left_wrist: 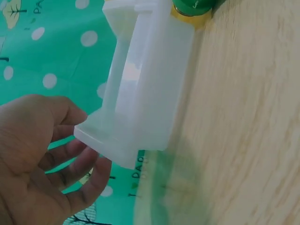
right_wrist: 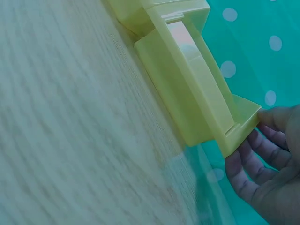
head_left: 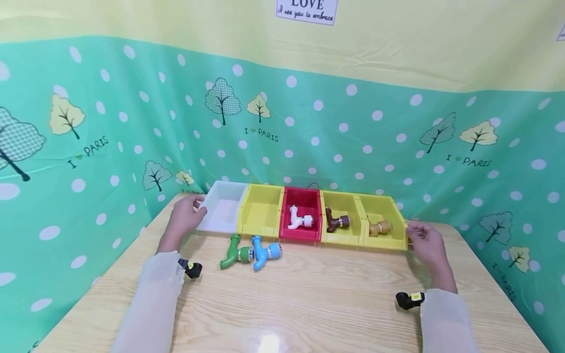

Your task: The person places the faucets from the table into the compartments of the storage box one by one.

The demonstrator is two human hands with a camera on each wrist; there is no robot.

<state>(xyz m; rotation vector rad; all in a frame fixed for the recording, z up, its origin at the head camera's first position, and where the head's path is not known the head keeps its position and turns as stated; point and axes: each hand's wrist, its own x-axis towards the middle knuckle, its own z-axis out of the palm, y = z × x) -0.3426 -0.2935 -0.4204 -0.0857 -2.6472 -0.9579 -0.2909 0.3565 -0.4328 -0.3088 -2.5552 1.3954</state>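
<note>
A row of joined plastic storage bins spans the back of the table in the head view. My left hand (head_left: 184, 215) grips the outer edge of the white bin (left_wrist: 154, 89) at the left end, thumb above and fingers beneath. At the other end my right hand (head_left: 427, 243) pinches the side rim of the last yellow bin (right_wrist: 187, 84). A white faucet (head_left: 301, 218) lies in the red bin (head_left: 302, 239), a brown faucet (head_left: 337, 221) in the yellow bin beside it, and a tan faucet (head_left: 378, 228) in the end bin.
In front of the row, a green faucet (head_left: 236, 253) and a blue faucet (head_left: 266, 252) lie side by side on the wooden table (head_left: 309, 304). A patterned green and yellow curtain (head_left: 309, 122) hangs close behind the bins and along both sides.
</note>
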